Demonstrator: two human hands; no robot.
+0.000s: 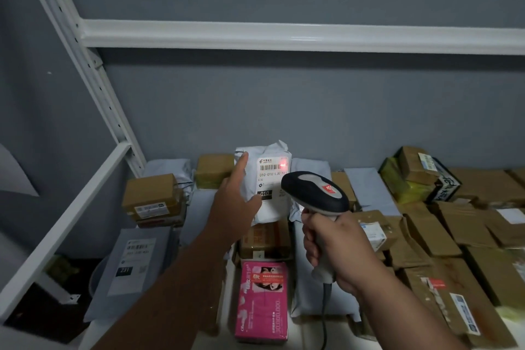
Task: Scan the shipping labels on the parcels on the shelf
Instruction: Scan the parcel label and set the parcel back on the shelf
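1. left hand point(237, 202) at centre frame, propping a white parcel point(267, 179) upright on the shelf point(68, 224), index finger stretched up along its left edge, thumb pressed to its front, remaining fingers hidden behind; held so, evidently, to turn the shipping label point(271, 176) square to the reader.
2. right hand point(332, 247) at lower right of centre, fingers clamped round the grip of a grey-and-black barcode scanner point(315, 193), head aimed up and left at the parcel, cable trailing off the bottom edge.
3. red scan light point(283, 163) falling on the upper right of the label, just right of the barcode; judged a scan in progress or about to register, with a slight shift leftward likely needed to cross the bars.
4. shelf crowded across the lower half of the frame: brown cartons point(443, 236) packed tight at right, a pink box point(262, 301) lying flat at bottom centre, a grey mailer bag point(130, 270) with its own label face up at lower left, a taped carton point(153, 199) at mid left; most labels on these unreadable from here, so most of the task judged outstanding.
5. white metal racking framing the scene, slotted upright point(85, 65) slanting down from upper left, crossbeam point(284, 34) spanning the upper third.
6. dim room, plain grey-blue wall point(284, 108) behind the shelf, light low and cool.
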